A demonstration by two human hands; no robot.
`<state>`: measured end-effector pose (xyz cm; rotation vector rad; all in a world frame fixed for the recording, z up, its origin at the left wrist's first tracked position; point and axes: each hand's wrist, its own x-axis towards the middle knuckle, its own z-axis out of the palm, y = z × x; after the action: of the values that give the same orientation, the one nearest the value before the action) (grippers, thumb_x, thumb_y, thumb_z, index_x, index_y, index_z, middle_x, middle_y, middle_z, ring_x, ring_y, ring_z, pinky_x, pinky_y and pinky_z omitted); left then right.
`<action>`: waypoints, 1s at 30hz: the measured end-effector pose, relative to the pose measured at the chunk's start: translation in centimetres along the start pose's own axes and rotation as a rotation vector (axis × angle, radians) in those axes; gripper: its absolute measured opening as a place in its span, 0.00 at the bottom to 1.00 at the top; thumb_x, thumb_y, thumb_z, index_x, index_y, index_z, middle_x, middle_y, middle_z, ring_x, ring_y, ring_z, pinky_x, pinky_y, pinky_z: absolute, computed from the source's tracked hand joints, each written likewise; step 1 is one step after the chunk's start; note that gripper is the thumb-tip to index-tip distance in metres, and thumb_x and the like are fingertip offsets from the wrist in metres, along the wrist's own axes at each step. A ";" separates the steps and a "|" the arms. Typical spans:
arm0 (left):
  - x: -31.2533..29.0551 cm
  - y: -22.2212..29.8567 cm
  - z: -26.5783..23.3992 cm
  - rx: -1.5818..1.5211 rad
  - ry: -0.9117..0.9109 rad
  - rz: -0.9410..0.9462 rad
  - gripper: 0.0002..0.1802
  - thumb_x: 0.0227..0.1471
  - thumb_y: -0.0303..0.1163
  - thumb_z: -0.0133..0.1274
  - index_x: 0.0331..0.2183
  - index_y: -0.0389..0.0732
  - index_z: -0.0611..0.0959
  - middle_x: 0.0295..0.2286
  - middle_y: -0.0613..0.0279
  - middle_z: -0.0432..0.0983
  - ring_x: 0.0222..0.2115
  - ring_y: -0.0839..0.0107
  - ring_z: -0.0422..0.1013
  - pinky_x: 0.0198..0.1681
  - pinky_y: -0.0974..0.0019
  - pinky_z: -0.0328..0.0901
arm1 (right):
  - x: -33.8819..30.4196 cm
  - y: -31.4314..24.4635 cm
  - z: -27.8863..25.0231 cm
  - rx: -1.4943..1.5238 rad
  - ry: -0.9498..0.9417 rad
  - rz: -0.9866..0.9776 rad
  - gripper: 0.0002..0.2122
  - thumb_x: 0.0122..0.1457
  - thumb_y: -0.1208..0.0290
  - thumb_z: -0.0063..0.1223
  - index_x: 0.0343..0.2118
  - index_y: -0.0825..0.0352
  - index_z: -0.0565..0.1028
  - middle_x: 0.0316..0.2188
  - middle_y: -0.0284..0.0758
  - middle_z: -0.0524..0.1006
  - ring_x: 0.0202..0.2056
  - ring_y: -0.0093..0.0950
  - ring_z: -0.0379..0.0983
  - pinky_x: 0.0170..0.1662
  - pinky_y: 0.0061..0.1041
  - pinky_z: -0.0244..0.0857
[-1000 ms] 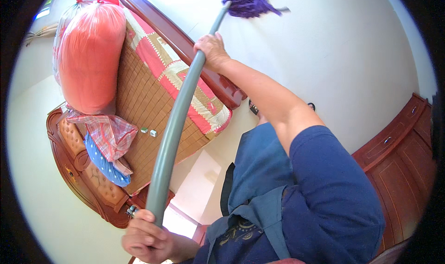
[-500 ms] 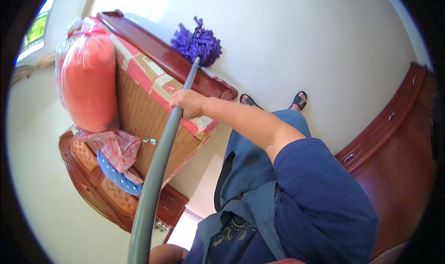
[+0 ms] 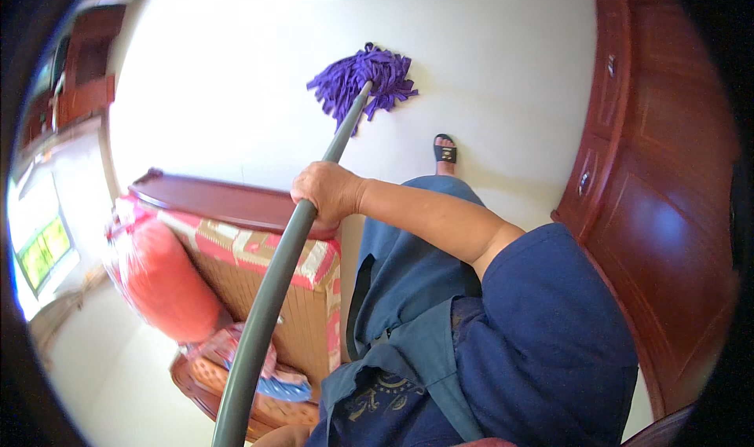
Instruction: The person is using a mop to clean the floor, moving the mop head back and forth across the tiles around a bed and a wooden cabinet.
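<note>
My right hand [image 3: 330, 191] is closed round the long grey handle of a mop [image 3: 275, 286], its arm stretched across the front of my body. The handle slants from the lower left edge up to a purple mop head [image 3: 365, 86], whose fabric strips lie spread on the pale floor. A bit of my left arm [image 3: 287, 436] shows at the bottom edge, beside the handle. The left hand itself lies outside the picture.
To the left stands a bed with a dark red wooden footboard [image 3: 228, 199] and a mat [image 3: 236, 270]. A stuffed pink bag [image 3: 169, 278] rests on it. A reddish wooden cabinet [image 3: 664, 172] lines the right side. My sandalled foot [image 3: 445, 153] is on the floor [image 3: 487, 62].
The mop head has moved away from the footboard, out onto the open floor. My view has turned left and forward; the bed now sits lower. My right hand keeps its hold on the handle.
</note>
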<state>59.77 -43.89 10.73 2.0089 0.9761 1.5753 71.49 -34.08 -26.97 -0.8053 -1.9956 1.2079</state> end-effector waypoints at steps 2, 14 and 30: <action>1.0 -0.3 2.0 -0.105 -0.046 0.020 0.18 0.58 0.38 0.30 0.21 0.40 0.66 0.09 0.71 0.58 0.08 0.79 0.59 0.15 0.69 0.61 | -2.1 1.5 -3.8 -0.048 0.143 0.049 0.06 0.37 0.65 0.53 0.16 0.61 0.71 0.19 0.37 0.73 0.27 0.37 0.71 0.34 0.33 0.65; 4.2 -5.6 17.7 -0.968 -0.312 0.121 0.08 0.47 0.31 0.45 0.22 0.37 0.68 0.07 0.70 0.58 0.08 0.75 0.59 0.16 0.65 0.62 | -20.1 6.9 -18.2 -0.344 0.992 0.295 0.04 0.37 0.75 0.50 0.18 0.63 0.67 0.18 0.36 0.69 0.25 0.38 0.67 0.31 0.33 0.63; -0.4 -3.7 23.4 -1.142 -0.849 -0.170 0.16 0.44 0.35 0.55 0.14 0.39 0.70 0.10 0.64 0.65 0.10 0.70 0.64 0.17 0.66 0.63 | -38.3 1.9 -3.4 -0.636 1.498 0.737 0.09 0.35 0.75 0.55 0.18 0.65 0.65 0.17 0.35 0.66 0.23 0.35 0.64 0.27 0.30 0.59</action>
<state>81.04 -39.31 1.35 1.3960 -0.1209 0.6937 97.11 -61.32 -35.97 -2.0365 -0.7139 -0.0414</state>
